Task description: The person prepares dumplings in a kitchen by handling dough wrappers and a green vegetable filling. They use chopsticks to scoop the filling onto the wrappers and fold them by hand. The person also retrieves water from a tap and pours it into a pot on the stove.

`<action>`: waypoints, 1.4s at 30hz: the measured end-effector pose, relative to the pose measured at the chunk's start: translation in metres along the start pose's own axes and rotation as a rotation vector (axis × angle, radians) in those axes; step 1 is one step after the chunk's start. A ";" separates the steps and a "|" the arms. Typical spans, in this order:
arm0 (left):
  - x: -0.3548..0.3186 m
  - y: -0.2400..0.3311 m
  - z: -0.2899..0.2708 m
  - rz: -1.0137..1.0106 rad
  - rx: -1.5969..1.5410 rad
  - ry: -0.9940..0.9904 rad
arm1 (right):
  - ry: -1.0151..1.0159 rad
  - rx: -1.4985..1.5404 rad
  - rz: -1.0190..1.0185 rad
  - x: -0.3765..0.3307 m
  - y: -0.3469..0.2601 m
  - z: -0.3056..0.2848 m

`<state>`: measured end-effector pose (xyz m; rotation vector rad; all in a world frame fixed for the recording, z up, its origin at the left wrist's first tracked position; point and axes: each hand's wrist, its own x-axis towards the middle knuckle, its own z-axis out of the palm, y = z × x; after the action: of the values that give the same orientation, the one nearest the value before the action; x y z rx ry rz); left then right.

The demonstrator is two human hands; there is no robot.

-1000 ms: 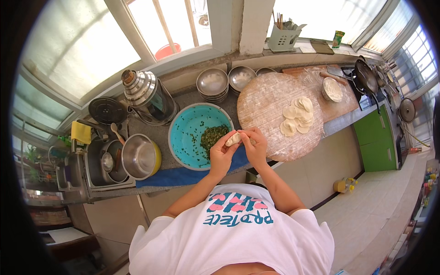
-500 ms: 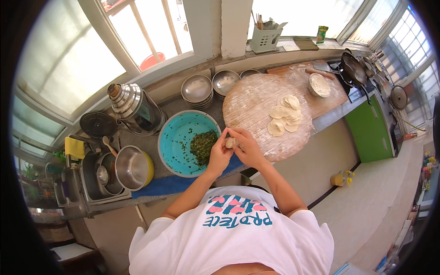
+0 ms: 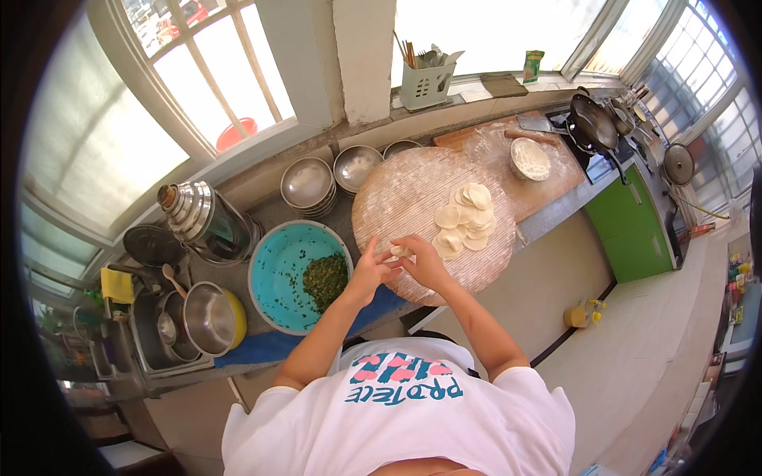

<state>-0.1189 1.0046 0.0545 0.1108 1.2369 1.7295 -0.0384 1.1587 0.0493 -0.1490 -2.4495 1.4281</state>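
Observation:
Over the near left edge of the round floured board [image 3: 389, 186], my right hand [image 3: 426, 266] pinches a small, pale dumpling [image 3: 399, 251]. My left hand [image 3: 367, 274] is beside it, fingers spread and apart, the fingertips close to the dumpling. Whether they touch it I cannot tell. A loose heap of round dough wrappers [image 3: 468, 218] lies on the right part of the board. Left of my hands is a turquoise basin [image 3: 266, 274] with chopped green filling [image 3: 325, 283] piled on its right side.
Stacked metal bowls [image 3: 308, 182] and a thermos flask [image 3: 202, 218] line the back. At left, a steel pot [image 3: 210, 317] stands by the sink [image 3: 151, 333]. A bowl of flour [image 3: 530, 159] sits on a wooden board at right, before a wok [image 3: 593, 123]. A utensil holder [image 3: 426, 85] stands on the sill.
My left hand has opened away from the dumpling, which stays in my right fingers. The view has shifted, so the counter and its things appear further left.

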 end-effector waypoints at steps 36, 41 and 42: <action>0.017 -0.078 0.038 0.119 -0.174 0.727 | 0.260 0.096 0.185 0.126 0.208 -0.188; -0.009 -0.113 0.053 0.072 -0.159 0.720 | 0.080 -0.055 0.098 0.155 0.193 -0.164; -0.014 -0.114 0.057 0.059 -0.172 0.712 | 0.060 -0.056 0.120 0.159 0.189 -0.158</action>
<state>-0.0068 1.0346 0.0003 -0.6257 1.5766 1.9929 -0.1525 1.4228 -0.0087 -0.3512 -2.4699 1.3822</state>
